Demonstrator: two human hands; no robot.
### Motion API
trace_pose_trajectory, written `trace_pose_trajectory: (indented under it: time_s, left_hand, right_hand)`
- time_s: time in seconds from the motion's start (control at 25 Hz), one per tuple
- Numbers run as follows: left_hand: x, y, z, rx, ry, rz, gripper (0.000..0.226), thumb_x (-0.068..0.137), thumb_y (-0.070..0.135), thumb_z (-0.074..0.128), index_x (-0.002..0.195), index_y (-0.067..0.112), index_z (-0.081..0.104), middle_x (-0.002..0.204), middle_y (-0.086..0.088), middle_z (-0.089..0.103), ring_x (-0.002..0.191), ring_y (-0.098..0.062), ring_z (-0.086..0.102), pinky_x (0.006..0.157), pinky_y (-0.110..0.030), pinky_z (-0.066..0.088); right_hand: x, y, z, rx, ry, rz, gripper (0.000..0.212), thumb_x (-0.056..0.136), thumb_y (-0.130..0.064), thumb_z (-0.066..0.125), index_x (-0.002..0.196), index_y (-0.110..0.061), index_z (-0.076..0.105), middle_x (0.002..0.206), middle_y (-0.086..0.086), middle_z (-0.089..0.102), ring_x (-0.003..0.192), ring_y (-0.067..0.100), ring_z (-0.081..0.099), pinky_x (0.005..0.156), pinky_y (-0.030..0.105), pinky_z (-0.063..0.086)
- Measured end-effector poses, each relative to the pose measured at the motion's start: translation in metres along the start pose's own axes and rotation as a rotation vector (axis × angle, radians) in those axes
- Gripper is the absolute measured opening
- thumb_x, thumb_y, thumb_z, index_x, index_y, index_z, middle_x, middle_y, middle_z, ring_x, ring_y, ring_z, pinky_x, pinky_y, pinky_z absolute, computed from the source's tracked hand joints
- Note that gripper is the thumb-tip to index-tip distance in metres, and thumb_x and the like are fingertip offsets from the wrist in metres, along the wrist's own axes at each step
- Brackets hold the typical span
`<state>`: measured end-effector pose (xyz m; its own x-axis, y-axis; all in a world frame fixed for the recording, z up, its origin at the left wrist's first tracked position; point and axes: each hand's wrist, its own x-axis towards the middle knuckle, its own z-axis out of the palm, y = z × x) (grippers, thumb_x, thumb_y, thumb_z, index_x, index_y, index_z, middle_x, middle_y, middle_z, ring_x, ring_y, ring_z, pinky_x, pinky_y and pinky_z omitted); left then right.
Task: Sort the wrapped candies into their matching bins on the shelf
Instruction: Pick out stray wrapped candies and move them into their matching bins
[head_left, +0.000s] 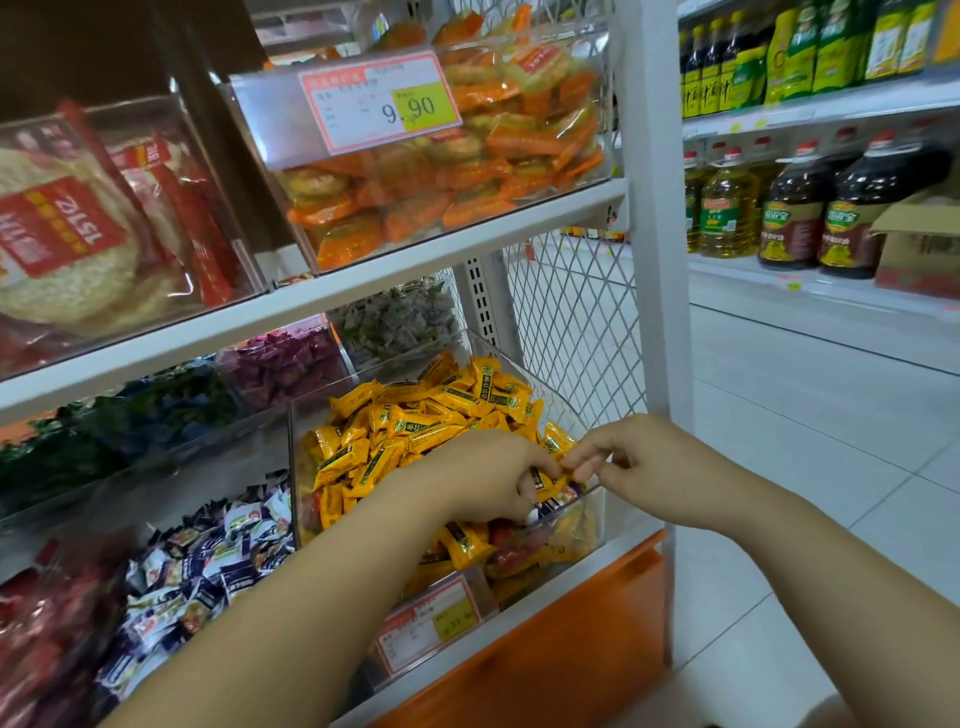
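A clear bin (584, 525) on the lower shelf is heaped with yellow wrapped candies (415, 421). A few red candies (511, 556) and dark-wrapped ones (563, 500) lie mixed in at its front. My left hand (483, 480) reaches into the front of this bin, its fingers curled round some candies, a dark and white wrapper showing under them. My right hand (641, 462) hovers over the bin's right front corner. Its thumb and forefinger pinch a small wrapped candy right at my left fingertips.
To the left, another bin holds navy-and-white candies (208, 561), with red candies (41, 623) further left. Behind are bins of purple (291, 358), blue-green (156, 410) and grey-green candies (395, 317). A shelf board (363, 283) hangs overhead. An upright post (660, 260) and the aisle floor (831, 467) are at right.
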<state>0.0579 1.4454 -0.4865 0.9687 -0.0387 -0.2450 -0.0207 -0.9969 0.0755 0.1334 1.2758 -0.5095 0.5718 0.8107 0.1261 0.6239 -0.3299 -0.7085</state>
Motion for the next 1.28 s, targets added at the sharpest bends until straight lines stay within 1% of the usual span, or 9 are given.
trace_pose_trajectory:
  time_s: [0.16, 0.36, 0.44, 0.52, 0.64, 0.76, 0.92, 1.12, 1.28]
  left_hand:
    - [0.0, -0.009, -0.002, -0.316, 0.069, -0.023, 0.036, 0.088, 0.013, 0.054, 0.12, 0.027, 0.06, 0.092, 0.006, 0.069, 0.072, -0.011, 0.06, 0.062, -0.027, 0.048]
    - [0.002, 0.001, 0.007, -0.265, 0.063, 0.005, 0.034, 0.089, 0.011, 0.049, 0.116, 0.026, 0.063, 0.07, 0.009, 0.055, 0.058, -0.009, 0.045, 0.055, -0.024, 0.038]
    - [0.001, 0.003, 0.005, -0.339, 0.003, -0.004, 0.033, 0.091, 0.012, 0.052, 0.12, 0.024, 0.061, 0.08, 0.008, 0.065, 0.068, -0.01, 0.057, 0.065, -0.023, 0.045]
    - [0.0, 0.007, 0.002, -0.385, -0.05, -0.009, 0.032, 0.093, 0.015, 0.053, 0.124, 0.021, 0.058, 0.098, 0.001, 0.071, 0.077, -0.004, 0.063, 0.068, -0.012, 0.046]
    - [-0.002, 0.012, -0.003, -0.451, -0.095, -0.002, 0.03, 0.096, 0.017, 0.05, 0.126, 0.018, 0.055, 0.099, -0.008, 0.07, 0.062, 0.007, 0.057, 0.055, -0.002, 0.038]
    - [-0.002, 0.012, -0.001, -0.501, -0.089, -0.002, 0.03, 0.091, 0.021, 0.059, 0.121, 0.021, 0.059, 0.099, -0.006, 0.068, 0.077, -0.002, 0.062, 0.069, -0.008, 0.044]
    - [-0.004, 0.015, 0.011, -0.448, 0.123, -0.035, 0.017, 0.082, 0.023, 0.07, 0.098, 0.026, 0.066, 0.088, 0.016, 0.06, 0.068, 0.018, 0.052, 0.066, -0.011, 0.042]
    - [-0.045, 0.017, 0.012, -0.381, 0.471, -0.091, 0.014, 0.087, 0.024, 0.061, 0.09, 0.038, 0.061, 0.061, 0.035, 0.052, 0.054, 0.006, 0.045, 0.053, -0.023, 0.034]
    - [-0.103, -0.003, 0.018, -0.421, 0.732, -0.134, 0.022, 0.087, 0.021, 0.062, 0.085, 0.042, 0.056, 0.062, 0.017, 0.048, 0.058, -0.003, 0.045, 0.051, -0.019, 0.033]
  right_hand:
    - [0.001, 0.003, -0.002, 0.019, 0.001, 0.015, 0.03, 0.09, -0.008, 0.051, 0.097, -0.031, 0.069, 0.081, -0.02, 0.067, 0.076, -0.005, 0.062, 0.068, 0.011, 0.047]
    - [0.001, 0.002, -0.003, 0.01, -0.002, -0.021, 0.027, 0.091, -0.009, 0.051, 0.099, -0.025, 0.071, 0.08, -0.02, 0.063, 0.062, -0.016, 0.054, 0.057, 0.002, 0.038]
    - [0.001, 0.002, -0.003, 0.004, -0.001, -0.028, 0.027, 0.091, -0.007, 0.05, 0.1, -0.022, 0.071, 0.081, -0.019, 0.063, 0.058, -0.018, 0.051, 0.054, 0.001, 0.036]
    - [0.001, 0.002, -0.002, -0.004, 0.001, -0.03, 0.027, 0.09, -0.008, 0.05, 0.099, -0.023, 0.071, 0.084, -0.016, 0.064, 0.056, -0.017, 0.051, 0.053, 0.003, 0.036]
    - [0.002, 0.005, -0.002, -0.001, 0.017, -0.029, 0.026, 0.09, -0.008, 0.051, 0.098, -0.023, 0.071, 0.082, -0.017, 0.066, 0.059, -0.014, 0.053, 0.054, 0.004, 0.037]
    - [0.001, 0.006, -0.003, -0.004, 0.033, -0.031, 0.027, 0.089, -0.007, 0.051, 0.095, -0.024, 0.071, 0.081, -0.014, 0.068, 0.06, -0.013, 0.054, 0.054, 0.005, 0.038]
    - [-0.001, 0.002, -0.003, 0.008, 0.063, -0.019, 0.027, 0.089, -0.005, 0.049, 0.093, -0.022, 0.07, 0.084, -0.01, 0.068, 0.052, -0.011, 0.052, 0.05, 0.005, 0.035]
    - [-0.001, -0.015, 0.01, 0.034, 0.166, -0.057, 0.029, 0.087, -0.006, 0.049, 0.087, -0.028, 0.069, 0.082, -0.013, 0.068, 0.058, -0.002, 0.054, 0.052, 0.009, 0.037]
    - [0.008, -0.049, 0.04, 0.026, 0.215, -0.177, 0.026, 0.088, -0.008, 0.052, 0.089, -0.028, 0.069, 0.077, -0.017, 0.064, 0.06, 0.003, 0.056, 0.055, 0.012, 0.04]
